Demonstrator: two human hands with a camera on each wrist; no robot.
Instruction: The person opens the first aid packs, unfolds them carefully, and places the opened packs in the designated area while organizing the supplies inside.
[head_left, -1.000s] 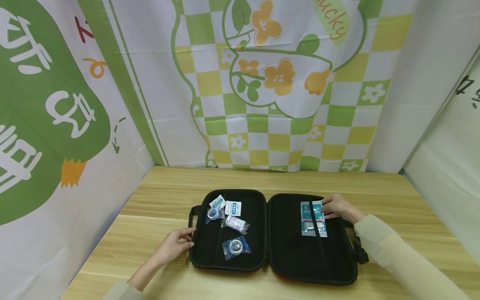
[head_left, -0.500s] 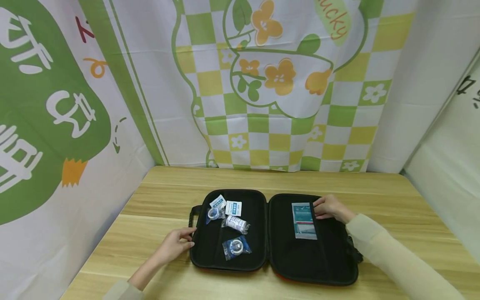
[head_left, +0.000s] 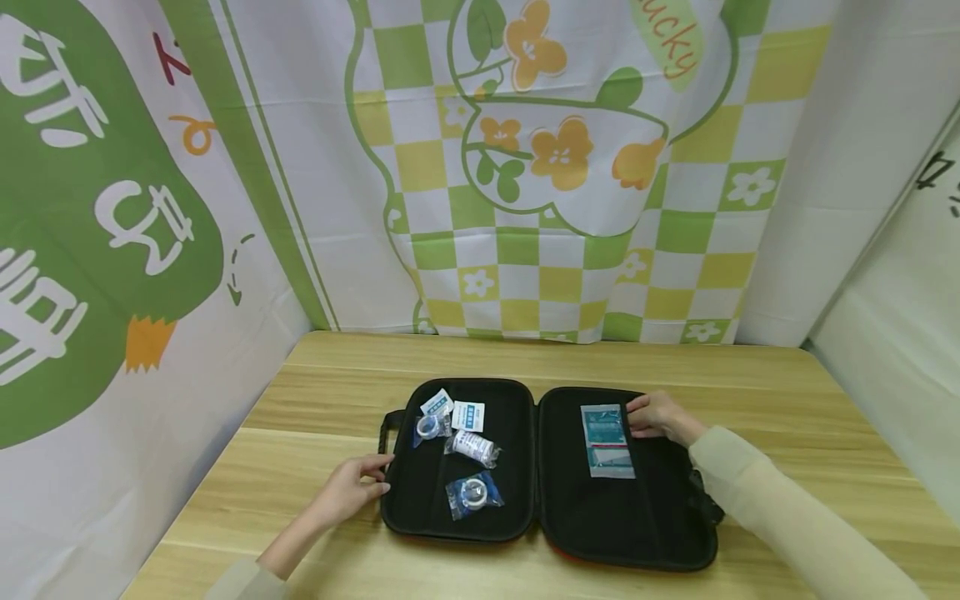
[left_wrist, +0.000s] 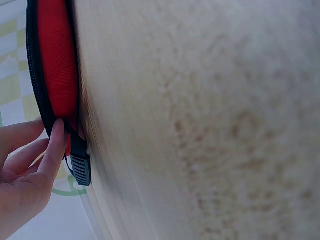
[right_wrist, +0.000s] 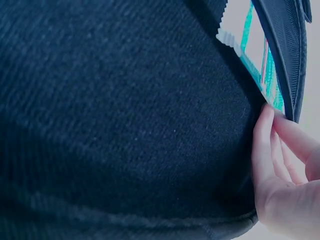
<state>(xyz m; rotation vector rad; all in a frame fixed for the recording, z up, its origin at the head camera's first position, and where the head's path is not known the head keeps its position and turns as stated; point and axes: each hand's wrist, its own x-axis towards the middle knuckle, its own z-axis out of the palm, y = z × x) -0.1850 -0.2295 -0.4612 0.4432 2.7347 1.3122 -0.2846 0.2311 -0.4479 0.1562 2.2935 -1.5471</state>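
A black soft case (head_left: pixel 480 525) with a red outer shell lies unfolded on the wooden table. My left hand (head_left: pixel 352 492) pinches its left rim beside the carry handle; in the left wrist view, fingertips (left_wrist: pixel 59 126) press the zipper edge. In the right half, a flat teal-and-white packet (head_left: pixel 606 437) lies with its right edge at a black strap (head_left: pixel 647 508). My right hand (head_left: pixel 663 417) pinches the packet's right side by that strap. The right wrist view shows the fingertips (right_wrist: pixel 267 110) at the corner of the packet (right_wrist: pixel 257 60).
In the left half lie two small white-and-blue sachets (head_left: pixel 468 417), a wrapped white roll (head_left: pixel 474 448) and two blue-wrapped tape rolls (head_left: pixel 474 493). The case's handle (head_left: pixel 387 429) sticks out left onto the table (head_left: pixel 322 392). A patterned curtain (head_left: pixel 517 292) hangs behind.
The packet and my right hand have shifted left, so the strap that crossed the packet's middle is now at its right edge. My left hand stays at the rim.
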